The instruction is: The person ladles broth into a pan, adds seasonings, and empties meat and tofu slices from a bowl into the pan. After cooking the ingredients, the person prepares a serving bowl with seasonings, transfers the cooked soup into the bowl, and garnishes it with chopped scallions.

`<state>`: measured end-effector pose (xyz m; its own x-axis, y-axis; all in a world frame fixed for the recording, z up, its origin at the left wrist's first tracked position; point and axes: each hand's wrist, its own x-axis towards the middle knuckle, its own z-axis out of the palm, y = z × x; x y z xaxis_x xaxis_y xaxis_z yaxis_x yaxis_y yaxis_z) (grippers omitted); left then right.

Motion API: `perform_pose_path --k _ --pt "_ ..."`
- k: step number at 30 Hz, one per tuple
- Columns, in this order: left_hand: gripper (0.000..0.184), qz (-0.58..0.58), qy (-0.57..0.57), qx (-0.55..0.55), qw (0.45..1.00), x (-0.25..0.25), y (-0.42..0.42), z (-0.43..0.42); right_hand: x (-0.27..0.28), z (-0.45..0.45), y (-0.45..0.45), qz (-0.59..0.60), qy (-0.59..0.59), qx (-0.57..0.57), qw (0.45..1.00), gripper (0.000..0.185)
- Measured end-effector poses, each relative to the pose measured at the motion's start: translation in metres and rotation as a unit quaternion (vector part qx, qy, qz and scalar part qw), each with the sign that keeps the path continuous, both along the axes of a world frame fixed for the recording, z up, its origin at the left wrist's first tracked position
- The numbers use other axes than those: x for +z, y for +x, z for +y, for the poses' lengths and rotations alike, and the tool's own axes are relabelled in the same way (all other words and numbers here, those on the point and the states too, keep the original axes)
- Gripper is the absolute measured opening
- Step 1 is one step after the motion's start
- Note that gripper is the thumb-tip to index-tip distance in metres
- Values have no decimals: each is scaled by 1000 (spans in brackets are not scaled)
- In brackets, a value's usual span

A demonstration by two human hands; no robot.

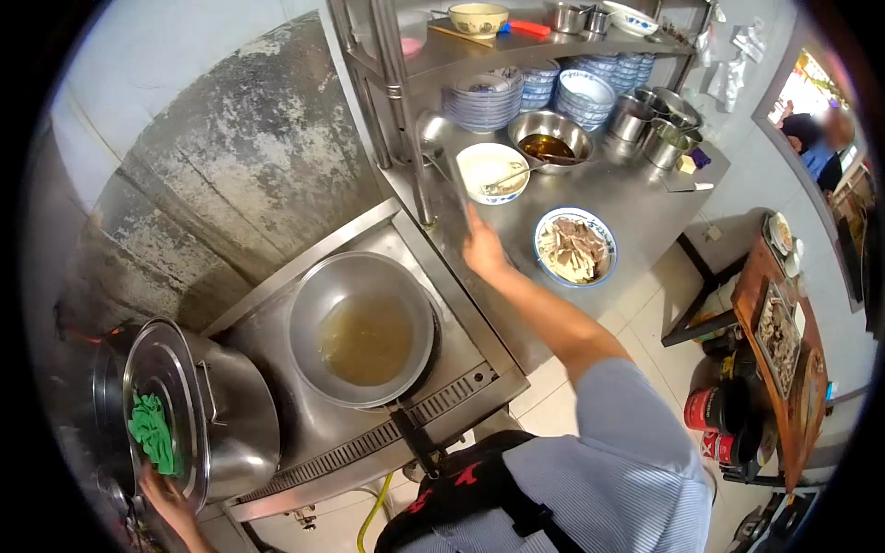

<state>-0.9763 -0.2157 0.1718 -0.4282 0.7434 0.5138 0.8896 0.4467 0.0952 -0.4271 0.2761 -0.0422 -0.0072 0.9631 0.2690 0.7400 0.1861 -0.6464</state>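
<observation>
Ladle (456,180) over the table (645,212), at 11 o'clock from the right hand (484,251); that grip is closed round its handle. Left hand (168,500) at 6 o'clock of the green cloth (151,433), by the edge of the pot lid (166,361); can't tell if that grip holds anything. From right hand: white bowl (479,166) at 12, food bowl (576,247) at 3, wok (361,332) with shallow liquid at 8

Striped pale-blue short-sleeved shirt (618,488), black apron (452,521), red markings (467,475).
</observation>
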Motion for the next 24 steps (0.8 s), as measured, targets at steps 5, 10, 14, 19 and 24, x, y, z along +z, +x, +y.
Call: perform_pose_path --k 5,10,14,19,24 --pt "42 81 -113 -91 986 14 186 16 -27 60 -21 -72 -97 16 993 67" --pt "36 -91 -140 -47 985 9 274 37 -46 69 -16 -116 -90 13 989 66" --pt "31 -126 -79 -107 983 -21 282 58 -17 41 15 -68 31 71 995 51" --pt "25 -198 -40 -99 974 -64 324 89 3 82 118 105 18 23 994 29" --pt "23 -241 8 -76 968 -86 395 121 10 156 207 556 -348 -80 750 15"
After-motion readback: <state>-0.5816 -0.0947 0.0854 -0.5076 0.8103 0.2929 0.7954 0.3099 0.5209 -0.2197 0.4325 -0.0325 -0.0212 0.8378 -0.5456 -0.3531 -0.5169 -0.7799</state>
